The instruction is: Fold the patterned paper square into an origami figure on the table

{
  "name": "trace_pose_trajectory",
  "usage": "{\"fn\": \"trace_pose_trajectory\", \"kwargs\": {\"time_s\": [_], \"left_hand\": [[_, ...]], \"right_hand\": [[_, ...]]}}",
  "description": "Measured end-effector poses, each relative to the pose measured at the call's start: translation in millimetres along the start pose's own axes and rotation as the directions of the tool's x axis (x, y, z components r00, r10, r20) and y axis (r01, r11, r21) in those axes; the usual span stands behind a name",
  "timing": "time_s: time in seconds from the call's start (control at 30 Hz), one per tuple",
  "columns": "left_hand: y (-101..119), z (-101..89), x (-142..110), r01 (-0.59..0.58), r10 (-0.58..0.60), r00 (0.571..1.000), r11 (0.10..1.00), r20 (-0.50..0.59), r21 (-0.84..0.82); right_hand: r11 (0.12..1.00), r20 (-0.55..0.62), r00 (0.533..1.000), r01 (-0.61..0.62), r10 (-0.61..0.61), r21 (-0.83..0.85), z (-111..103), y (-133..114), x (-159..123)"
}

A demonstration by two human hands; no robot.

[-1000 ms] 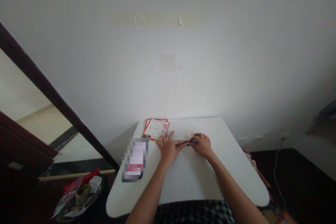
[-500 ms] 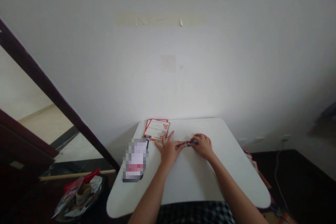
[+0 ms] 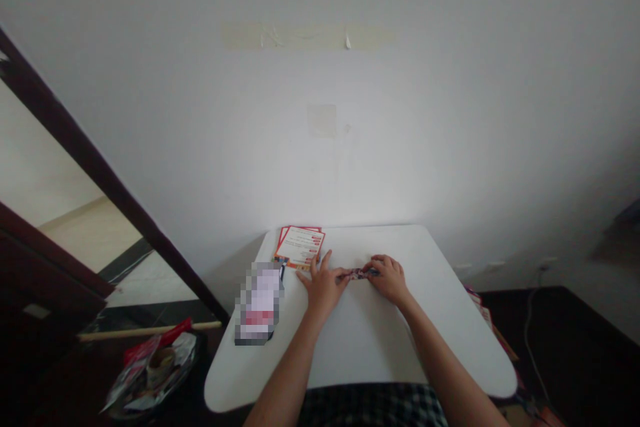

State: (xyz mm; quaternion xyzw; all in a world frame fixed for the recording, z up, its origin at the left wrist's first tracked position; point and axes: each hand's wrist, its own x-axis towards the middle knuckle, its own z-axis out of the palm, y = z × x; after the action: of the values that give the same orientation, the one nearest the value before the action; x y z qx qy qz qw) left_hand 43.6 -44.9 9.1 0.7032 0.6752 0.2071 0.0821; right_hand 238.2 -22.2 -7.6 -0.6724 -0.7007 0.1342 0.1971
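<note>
Between my two hands is a narrow strip of printed, dark reddish paper (image 3: 358, 274), low over the white table or resting on it; I cannot tell which. My left hand (image 3: 324, 287) pinches its left end with thumb and forefinger, the other fingers spread toward the back. At the right end, my right hand (image 3: 387, 278) grips the strip with curled fingers, which cover that end. Just beyond my left fingers lies a small stack of red-bordered printed cards (image 3: 303, 245). A phone (image 3: 260, 303), its screen pixelated, lies to the left of my left hand.
The white table (image 3: 370, 347) has rounded corners and stands against a pale wall (image 3: 425, 147). On the floor at left is a bin (image 3: 160, 380) with wrappers and a cardboard roll. A cable (image 3: 529, 340) runs down at right, near printed papers (image 3: 479, 307) beside the table.
Both hands keep hold of the strip and stay almost in place. The whole view has shifted very slightly.
</note>
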Motion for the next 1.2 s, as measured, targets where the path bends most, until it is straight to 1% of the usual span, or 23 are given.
{"fn": "trace_pose_trajectory", "kwargs": {"time_s": [0.13, 0.27, 0.5, 0.83, 1.07, 1.2], "left_hand": [[-1.9, -0.8, -0.3, -0.009, 0.009, 1.0, 1.0, 0.011, 0.003], [-2.2, -0.9, 1.3, 0.005, -0.006, 1.0, 1.0, 0.023, 0.011], [-3.1, 1.6, 4.1, 0.019, -0.019, 1.0, 1.0, 0.024, -0.011], [-2.4, 1.8, 2.1, 0.024, -0.024, 0.999, 1.0, 0.029, -0.005], [4.0, -2.9, 0.3, 0.002, -0.003, 1.0, 1.0, -0.007, -0.02], [9.7, -6.1, 1.5, -0.007, 0.007, 1.0, 1.0, 0.001, -0.004]], "right_hand": [[1.0, 0.003, 1.0, 0.015, -0.015, -0.001, -0.6, 1.4, 0.8], [1.0, -0.003, 1.0, 0.008, -0.008, -0.007, -0.8, 0.4, -0.5], [0.999, -0.031, 0.999, 0.016, -0.015, 0.032, -0.2, -0.4, -3.1], [1.0, 0.014, 1.0, 0.025, -0.025, 0.014, -4.4, 2.1, 0.8], [0.999, -0.023, 1.0, 0.016, -0.015, 0.036, -2.8, -1.8, -3.1], [0.999, -0.071, 0.997, 0.014, -0.011, 0.037, -3.6, -6.6, -7.8]]}}
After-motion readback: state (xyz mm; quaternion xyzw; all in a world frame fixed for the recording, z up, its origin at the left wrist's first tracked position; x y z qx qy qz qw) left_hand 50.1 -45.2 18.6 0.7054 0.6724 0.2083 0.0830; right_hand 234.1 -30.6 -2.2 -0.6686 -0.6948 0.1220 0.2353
